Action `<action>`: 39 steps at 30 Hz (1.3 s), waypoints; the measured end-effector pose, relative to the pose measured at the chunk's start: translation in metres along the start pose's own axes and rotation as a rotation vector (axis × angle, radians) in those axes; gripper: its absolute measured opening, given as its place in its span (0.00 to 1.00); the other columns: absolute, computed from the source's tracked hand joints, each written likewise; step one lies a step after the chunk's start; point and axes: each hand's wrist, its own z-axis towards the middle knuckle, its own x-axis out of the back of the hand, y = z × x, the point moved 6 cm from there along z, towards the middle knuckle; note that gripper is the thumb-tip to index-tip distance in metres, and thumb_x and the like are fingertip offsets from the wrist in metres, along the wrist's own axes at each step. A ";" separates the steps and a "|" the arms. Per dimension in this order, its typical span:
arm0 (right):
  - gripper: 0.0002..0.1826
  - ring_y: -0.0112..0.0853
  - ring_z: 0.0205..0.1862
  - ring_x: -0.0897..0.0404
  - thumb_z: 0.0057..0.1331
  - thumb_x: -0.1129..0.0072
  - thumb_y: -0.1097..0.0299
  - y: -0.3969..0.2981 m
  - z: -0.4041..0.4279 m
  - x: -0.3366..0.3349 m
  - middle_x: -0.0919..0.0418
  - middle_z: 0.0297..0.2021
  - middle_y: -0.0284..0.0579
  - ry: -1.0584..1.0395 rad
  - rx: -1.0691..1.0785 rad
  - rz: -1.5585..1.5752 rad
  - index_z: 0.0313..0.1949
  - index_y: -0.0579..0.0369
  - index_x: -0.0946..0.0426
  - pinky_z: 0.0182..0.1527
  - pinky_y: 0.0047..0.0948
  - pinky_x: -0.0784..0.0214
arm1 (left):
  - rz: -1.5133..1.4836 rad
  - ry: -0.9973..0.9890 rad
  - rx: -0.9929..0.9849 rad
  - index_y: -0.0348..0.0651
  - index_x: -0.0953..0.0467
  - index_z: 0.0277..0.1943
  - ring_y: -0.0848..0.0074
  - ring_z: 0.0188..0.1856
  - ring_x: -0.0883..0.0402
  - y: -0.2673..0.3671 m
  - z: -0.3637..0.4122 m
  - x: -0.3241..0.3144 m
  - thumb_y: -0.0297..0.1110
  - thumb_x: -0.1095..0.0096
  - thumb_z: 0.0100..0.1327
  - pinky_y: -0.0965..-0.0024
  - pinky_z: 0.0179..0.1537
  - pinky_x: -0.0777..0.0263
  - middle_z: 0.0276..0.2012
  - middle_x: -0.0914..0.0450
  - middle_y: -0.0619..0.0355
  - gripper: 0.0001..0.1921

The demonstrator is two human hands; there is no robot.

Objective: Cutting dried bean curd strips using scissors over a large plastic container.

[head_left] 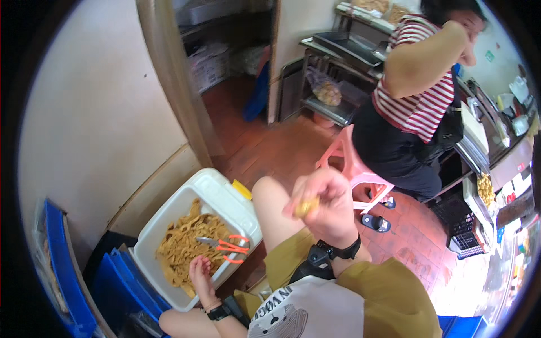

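My right hand (323, 203) is raised in front of my lap, its fingers closed on a small yellowish-brown piece (306, 207). My left hand (201, 270) is over the near side of a white plastic tub (146, 253), fingers slightly curled, close to a heap of yellowish-brown pieces (186, 236) of what may be food. Whether it touches them cannot be told. Orange-handled scissors (228, 245) lie on the heap, their handles towards the tub's right wall.
A person (418, 97) in a striped top sits on a pink plastic stool (355, 169) at the upper right. Blue crates (122, 283) stand left of the tub. Metal shelving (329, 105) with a tray is behind; a black crate (465, 232) stands right.
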 end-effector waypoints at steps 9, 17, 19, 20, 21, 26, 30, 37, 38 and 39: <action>0.09 0.16 0.28 0.28 0.67 0.50 0.65 -0.097 -0.040 0.168 0.24 0.47 0.41 0.931 0.373 -0.013 0.43 0.55 0.28 0.22 0.11 0.41 | -0.022 0.023 -0.008 0.40 0.28 0.42 0.81 0.32 0.25 0.001 -0.001 0.007 0.33 0.48 0.65 0.82 0.34 0.31 0.31 0.23 0.59 0.07; 0.05 0.15 0.24 0.32 0.65 0.46 0.70 -0.109 -0.044 0.172 0.23 0.37 0.43 0.825 0.462 -0.155 0.39 0.55 0.29 0.25 0.13 0.40 | 0.026 0.023 -0.005 0.42 0.28 0.41 0.82 0.29 0.24 -0.003 0.002 0.007 0.34 0.48 0.66 0.83 0.31 0.32 0.31 0.22 0.60 0.07; 0.05 0.16 0.23 0.32 0.65 0.46 0.71 -0.108 -0.041 0.169 0.22 0.37 0.44 0.816 0.461 -0.201 0.40 0.55 0.29 0.26 0.13 0.39 | 0.000 0.016 -0.029 0.42 0.28 0.41 0.83 0.28 0.25 -0.003 0.003 0.006 0.35 0.46 0.65 0.83 0.27 0.34 0.29 0.23 0.62 0.07; 0.06 0.17 0.24 0.30 0.64 0.45 0.72 -0.107 -0.039 0.167 0.22 0.38 0.46 0.821 0.464 -0.194 0.40 0.56 0.29 0.25 0.13 0.38 | -0.006 0.029 -0.021 0.42 0.28 0.41 0.83 0.28 0.25 -0.004 0.003 0.007 0.36 0.46 0.65 0.83 0.27 0.34 0.28 0.23 0.62 0.07; 0.06 0.17 0.24 0.30 0.64 0.45 0.72 -0.107 -0.037 0.164 0.22 0.38 0.46 0.818 0.466 -0.189 0.40 0.56 0.29 0.25 0.13 0.38 | -0.010 0.043 -0.010 0.42 0.28 0.41 0.83 0.28 0.25 -0.006 0.002 0.009 0.36 0.47 0.65 0.83 0.27 0.34 0.28 0.23 0.62 0.07; 0.07 0.18 0.23 0.26 0.64 0.44 0.72 -0.107 -0.038 0.157 0.22 0.39 0.48 0.915 0.449 -0.198 0.41 0.56 0.29 0.24 0.13 0.37 | 0.012 0.055 0.005 0.42 0.28 0.41 0.83 0.28 0.25 -0.005 0.003 0.009 0.35 0.47 0.65 0.83 0.27 0.34 0.28 0.24 0.62 0.07; 0.07 0.18 0.22 0.27 0.63 0.44 0.72 -0.104 -0.039 0.159 0.21 0.39 0.49 0.887 0.436 -0.231 0.41 0.56 0.29 0.24 0.13 0.38 | 0.018 0.054 0.006 0.42 0.28 0.41 0.84 0.29 0.25 -0.003 0.002 0.006 0.33 0.48 0.66 0.84 0.30 0.34 0.30 0.23 0.61 0.05; 0.07 0.16 0.22 0.29 0.65 0.46 0.69 -0.097 -0.036 0.161 0.21 0.38 0.43 0.850 0.420 -0.304 0.42 0.53 0.28 0.24 0.14 0.40 | 0.033 0.068 0.010 0.43 0.28 0.42 0.83 0.29 0.25 -0.003 0.002 0.010 0.35 0.47 0.65 0.83 0.29 0.34 0.29 0.23 0.63 0.07; 0.07 0.16 0.22 0.29 0.65 0.46 0.69 -0.096 -0.035 0.162 0.21 0.38 0.43 0.848 0.420 -0.301 0.42 0.53 0.28 0.24 0.14 0.40 | 0.034 0.074 0.009 0.43 0.28 0.42 0.83 0.29 0.25 -0.003 0.001 0.011 0.35 0.47 0.65 0.83 0.29 0.34 0.29 0.23 0.63 0.07; 0.07 0.16 0.22 0.29 0.65 0.46 0.69 -0.096 -0.035 0.162 0.21 0.38 0.43 0.848 0.415 -0.300 0.42 0.53 0.28 0.24 0.14 0.40 | 0.036 0.068 0.009 0.43 0.28 0.41 0.84 0.29 0.25 -0.003 0.002 0.010 0.34 0.48 0.65 0.84 0.29 0.34 0.29 0.23 0.62 0.06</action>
